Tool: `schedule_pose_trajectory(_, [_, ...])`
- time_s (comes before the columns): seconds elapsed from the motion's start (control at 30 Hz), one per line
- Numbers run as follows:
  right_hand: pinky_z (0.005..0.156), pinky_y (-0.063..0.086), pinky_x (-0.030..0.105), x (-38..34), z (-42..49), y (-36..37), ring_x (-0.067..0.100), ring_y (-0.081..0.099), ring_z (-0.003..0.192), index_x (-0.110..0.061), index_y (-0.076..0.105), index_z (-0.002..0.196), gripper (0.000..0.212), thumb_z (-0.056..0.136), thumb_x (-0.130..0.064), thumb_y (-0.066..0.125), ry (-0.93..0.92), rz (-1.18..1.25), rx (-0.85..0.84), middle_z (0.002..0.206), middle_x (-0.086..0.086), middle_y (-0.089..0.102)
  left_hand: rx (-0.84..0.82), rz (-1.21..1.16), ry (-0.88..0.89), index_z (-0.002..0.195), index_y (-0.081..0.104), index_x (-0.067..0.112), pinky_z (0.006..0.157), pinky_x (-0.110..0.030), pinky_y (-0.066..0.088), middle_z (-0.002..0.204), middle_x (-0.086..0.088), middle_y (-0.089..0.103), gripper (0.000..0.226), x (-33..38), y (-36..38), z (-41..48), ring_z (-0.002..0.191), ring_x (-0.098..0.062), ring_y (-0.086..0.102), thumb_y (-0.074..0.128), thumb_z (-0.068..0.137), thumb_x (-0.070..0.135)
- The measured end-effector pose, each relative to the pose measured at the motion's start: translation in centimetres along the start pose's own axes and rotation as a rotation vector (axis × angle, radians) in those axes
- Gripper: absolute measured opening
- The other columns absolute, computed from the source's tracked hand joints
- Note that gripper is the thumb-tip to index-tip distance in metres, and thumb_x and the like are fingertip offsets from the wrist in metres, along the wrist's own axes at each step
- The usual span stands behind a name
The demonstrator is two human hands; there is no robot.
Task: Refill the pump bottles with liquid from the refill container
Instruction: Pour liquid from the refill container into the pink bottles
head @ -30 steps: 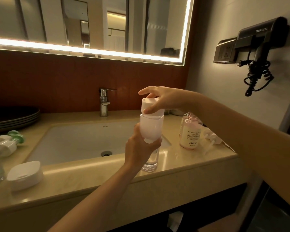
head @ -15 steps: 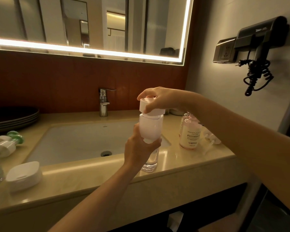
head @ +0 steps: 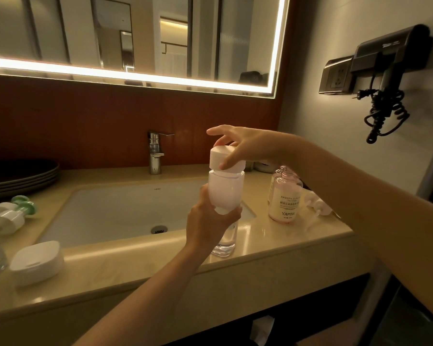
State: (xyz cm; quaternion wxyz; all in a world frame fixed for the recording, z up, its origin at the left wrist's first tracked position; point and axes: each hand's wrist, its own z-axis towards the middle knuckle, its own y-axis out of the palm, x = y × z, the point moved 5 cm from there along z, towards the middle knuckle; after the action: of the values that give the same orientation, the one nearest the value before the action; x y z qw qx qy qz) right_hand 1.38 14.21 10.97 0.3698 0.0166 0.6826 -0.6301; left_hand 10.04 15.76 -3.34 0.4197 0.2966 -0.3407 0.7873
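Left hand (head: 208,223) is curling its fingers and thumb round the top of a clear bottle (head: 225,244), just where the narrow neck of the upturned refill container (head: 225,191) is meeting it. Right hand (head: 245,146) is pinching the container's white end (head: 219,157) from above between thumb and fingers, with the index finger sticking out straight. The clear bottle is standing upright on the beige counter (head: 273,243), at the sink's (head: 115,211) front right corner. A pink bottle (head: 284,198) is standing just to the right with no pump on it, and a white pump head (head: 319,207) is lying beside it. A white soap dish (head: 36,260) is sitting well to the left.
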Motion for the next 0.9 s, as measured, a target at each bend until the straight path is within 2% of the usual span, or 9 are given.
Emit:
schedule_pose_trajectory(0.1, [0.080,0.041,0.022,0.02,-0.02,-0.17,0.019,0.041,0.114,-0.034,0.021,0.142,0.080,0.079,-0.030,0.070,-0.006,0.025,-0.010,0.142,0.000,0.036,-0.005,-0.009,-0.003,0.125,0.040,0.019,0.072,-0.037,0.054,0.100,0.008,0.050,0.072,-0.03,0.04,-0.03,0.087,-0.018,0.054,0.077,0.067,0.039])
schedule_pose_trajectory(0.23, [0.091,0.038,0.032,0.49,0.34,-0.24,0.025,0.039,0.124,-0.027,0.018,0.144,0.084,0.077,-0.057,0.058,0.057,-0.166,0.115,0.146,0.005,0.033,-0.008,-0.005,0.002,0.125,0.039,0.019,0.072,-0.036,0.054,0.102,0.008,0.050,0.071,-0.12,0.07,-0.06,0.089,-0.019,0.055,0.077,0.068,0.040])
schedule_pose_trajectory(0.4, [0.083,0.038,0.025,0.65,-0.09,-0.42,0.019,0.043,0.109,-0.028,0.023,0.142,0.079,0.078,-0.038,0.068,0.067,0.020,0.066,0.139,0.005,0.038,-0.003,-0.007,0.003,0.125,0.040,0.018,0.073,-0.039,0.054,0.101,0.008,0.050,0.072,-0.08,0.08,-0.05,0.087,-0.018,0.054,0.077,0.067,0.039])
schedule_pose_trajectory(0.5, [0.086,0.038,0.027,0.57,-0.42,-0.31,0.020,0.041,0.112,-0.032,0.021,0.143,0.080,0.079,-0.024,0.069,0.060,0.118,-0.010,0.142,0.004,0.037,0.001,-0.004,0.008,0.125,0.039,0.018,0.072,-0.035,0.054,0.102,0.009,0.049,0.072,-0.14,0.09,-0.04,0.088,-0.017,0.053,0.077,0.067,0.040])
schedule_pose_trajectory(0.57, [0.089,0.035,0.031,0.49,-0.46,-0.25,0.021,0.038,0.120,-0.033,0.016,0.144,0.081,0.080,-0.035,0.066,0.061,0.109,-0.002,0.148,0.003,0.029,0.003,0.004,0.011,0.124,0.039,0.019,0.070,-0.032,0.053,0.102,0.009,0.049,0.072,-0.20,0.07,-0.06,0.088,-0.017,0.053,0.077,0.067,0.040])
schedule_pose_trajectory(0.67, [0.101,0.036,0.042,0.58,-0.31,-0.69,0.030,0.031,0.133,-0.029,0.012,0.146,0.088,0.076,-0.060,0.056,0.121,-0.044,0.156,0.152,0.006,0.021,0.004,0.005,0.001,0.122,0.040,0.019,0.070,-0.034,0.053,0.100,0.008,0.051,0.070,-0.33,0.11,-0.04,0.086,-0.018,0.054,0.077,0.067,0.040])
schedule_pose_trajectory(0.73, [0.104,0.038,0.047,0.68,-0.30,-0.91,0.033,0.031,0.134,-0.026,0.011,0.147,0.094,0.073,-0.066,0.054,0.162,-0.117,0.247,0.152,0.008,0.020,0.004,0.005,-0.010,0.121,0.041,0.020,0.069,-0.034,0.052,0.099,0.007,0.052,0.069,-0.39,0.14,0.05,0.086,-0.019,0.055,0.077,0.067,0.040])
schedule_pose_trajectory(0.83, [0.092,0.045,0.040,0.74,-0.18,-0.71,0.031,0.037,0.129,-0.024,0.014,0.146,0.090,0.076,-0.060,0.058,0.167,-0.069,0.228,0.149,0.008,0.026,0.006,0.001,-0.004,0.122,0.040,0.020,0.065,-0.027,0.049,0.101,0.007,0.053,0.069,-0.40,0.22,0.06,0.085,-0.018,0.054,0.077,0.067,0.040])
schedule_pose_trajectory(0.9, [0.085,0.044,0.038,0.75,-0.13,-0.68,0.029,0.040,0.124,-0.025,0.018,0.144,0.082,0.079,-0.045,0.065,0.163,0.013,0.195,0.145,0.007,0.032,0.006,0.000,0.004,0.124,0.040,0.019,0.065,-0.024,0.047,0.104,0.007,0.052,0.071,-0.36,0.20,-0.01,0.087,-0.017,0.053,0.077,0.067,0.040])
